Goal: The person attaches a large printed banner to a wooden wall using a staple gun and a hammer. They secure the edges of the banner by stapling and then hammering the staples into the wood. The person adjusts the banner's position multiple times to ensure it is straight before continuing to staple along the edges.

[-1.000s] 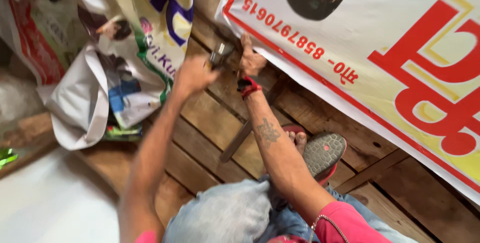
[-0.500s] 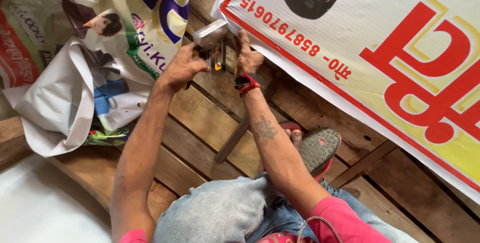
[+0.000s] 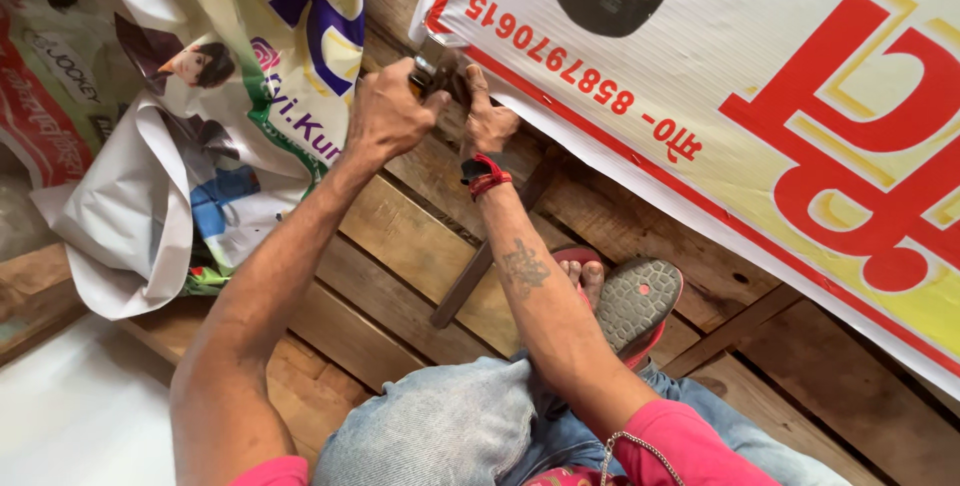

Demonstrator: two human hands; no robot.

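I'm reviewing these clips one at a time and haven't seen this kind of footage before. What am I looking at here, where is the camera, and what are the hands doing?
There is no machine: a person works with bare hands, filmed by a camera on their own head looking down. You see their knees and a sandalled foot on a floor of wooden planks. The left hand grips a small metal tool, too hidden to identify, at the corner of a large white printed banner with red edging. The right hand, red band at the wrist, presses its fingers beside that corner. Crumpled printed sheets lie to the left.
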